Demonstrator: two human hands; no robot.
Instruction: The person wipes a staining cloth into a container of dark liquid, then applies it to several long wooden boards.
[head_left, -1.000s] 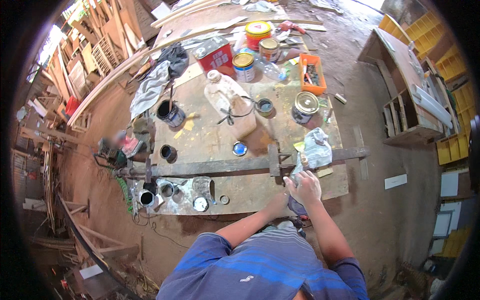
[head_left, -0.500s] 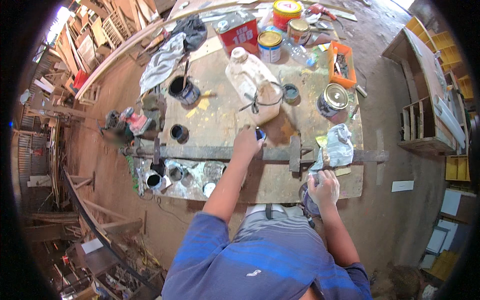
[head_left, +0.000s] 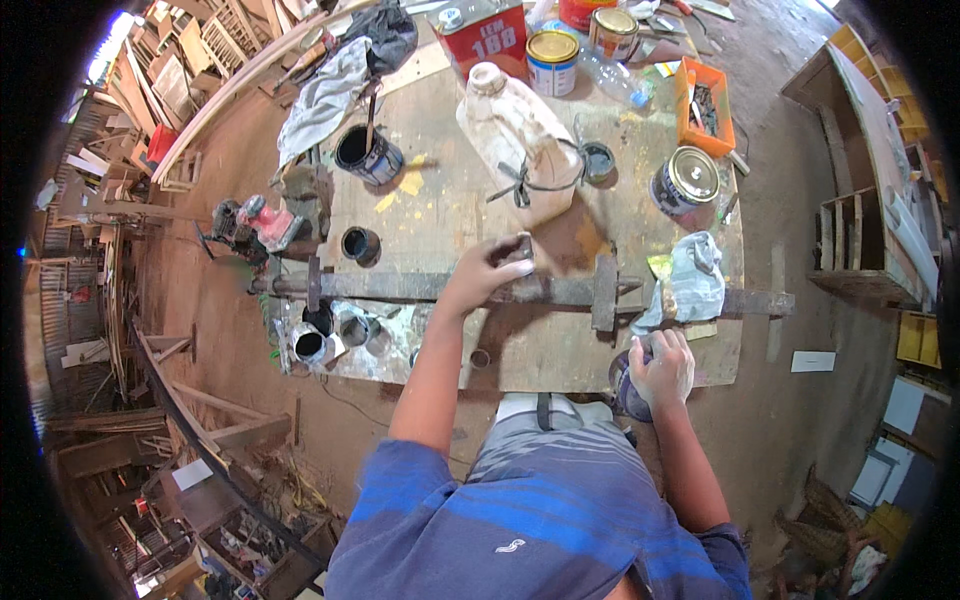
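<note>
Grip of the left hand (head_left: 488,272): thumb and fingers stand partly apart, pinching a small dark piece (head_left: 526,247), possibly a lid, just above the far edge of the long bar (head_left: 405,288). Grip of the right hand (head_left: 668,375): the fingers are half curled and closed on the upper edge of the purple can (head_left: 624,390), which sits on the near side of the bar, at the right; the undersides of the fingers are hidden. This hold likely steadies the can and keeps it close to the body, while the pinch suits a thin object and leaves its rim exposed. On the far side of the bar, the jug (head_left: 530,150) carries a dark cord (head_left: 520,185) around it, perhaps as a carrying tie. Left of the jug, also beyond the bar, a brush (head_left: 371,115) leans in an open can (head_left: 385,165), probably so that its handle remains within reach. Across the right part of the bar lies a pale rag (head_left: 697,275), near the right hand, presumably for ready wiping.
</note>
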